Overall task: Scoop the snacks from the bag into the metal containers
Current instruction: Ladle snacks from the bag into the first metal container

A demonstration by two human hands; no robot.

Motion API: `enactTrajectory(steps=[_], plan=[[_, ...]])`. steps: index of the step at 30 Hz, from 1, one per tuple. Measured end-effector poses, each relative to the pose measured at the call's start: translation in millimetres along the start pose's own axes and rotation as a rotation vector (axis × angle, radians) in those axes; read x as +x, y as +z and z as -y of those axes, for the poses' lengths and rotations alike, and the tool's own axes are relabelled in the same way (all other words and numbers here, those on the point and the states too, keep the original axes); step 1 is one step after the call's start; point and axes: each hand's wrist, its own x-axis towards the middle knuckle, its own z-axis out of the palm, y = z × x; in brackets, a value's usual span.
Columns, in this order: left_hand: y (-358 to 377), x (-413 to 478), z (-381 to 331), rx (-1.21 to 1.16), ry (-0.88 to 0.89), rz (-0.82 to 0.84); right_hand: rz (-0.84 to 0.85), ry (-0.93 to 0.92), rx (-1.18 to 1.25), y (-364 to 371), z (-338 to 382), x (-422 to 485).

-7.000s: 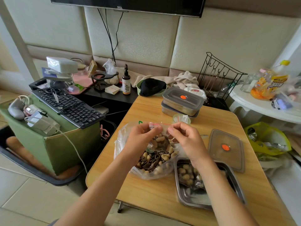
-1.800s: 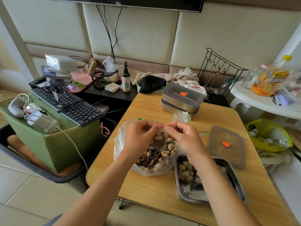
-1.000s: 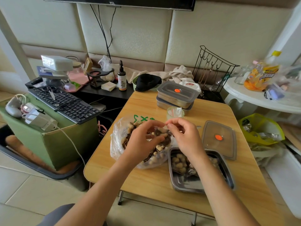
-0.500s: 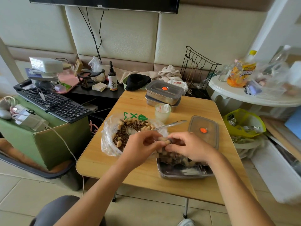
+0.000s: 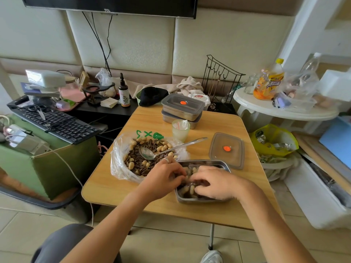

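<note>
While both hands are down in the open metal container [image 5: 220,163], most of the work sits toward the near end of the bench [image 5: 218,128]. From where I stand that is the first worry: a hard push could slide things over that near edge to the floor. Next in size is the bag [image 5: 118,168], a soft clear sack slumped open at the near left, heaped with sunflower seeds [image 5: 136,160] and peanuts [image 5: 163,148]. Its walls hold no shape, so a forearm dragging across its near side could fold the rim and let the heap run out. Just beside it on the right is the metal container, partly filled, with its lid [image 5: 227,149] lying on the bench just beyond. Two more lidded containers [image 5: 182,109] stand stacked at the far end. The left hand [image 5: 163,177] and right hand [image 5: 214,182] are both over the open container with fingers bent down among the snacks. Whether they pinch anything I cannot tell, as the tips are hidden, but leaning on one side could tip the container. The spoon [image 5: 171,149] lies unheld, bowl in the heap and handle jutting right over the bag's rim, near a small cup [image 5: 180,130]. A lifting wrist could catch that handle and flick seeds across the bench, and loose seeds would skitter away easily.
</note>
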Motion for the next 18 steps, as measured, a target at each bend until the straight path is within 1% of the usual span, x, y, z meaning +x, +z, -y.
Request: enactTrajectory(steps=[4,6,10,15,18], plan=[[-0.4,0.3,0.2,-0.008,-0.028,-0.023,-0.194,0.011,0.052,5.4,6.6,4.7],[-0.8,0.4,0.1,-0.008,-0.026,-0.031,-0.258,0.001,0.023,4.2,7.2,7.6],[0.7,1.8,0.9,0.000,-0.028,-0.017,-0.214,-0.045,0.002,15.6,15.1,21.5],[0.9,4.4,3.2,0.005,-0.033,0.014,-0.198,-0.032,0.016,16.7,15.1,32.6],[-1.4,5.4,3.7,-0.012,-0.017,0.029,-0.161,-0.027,0.131,6.8,7.4,30.6]])
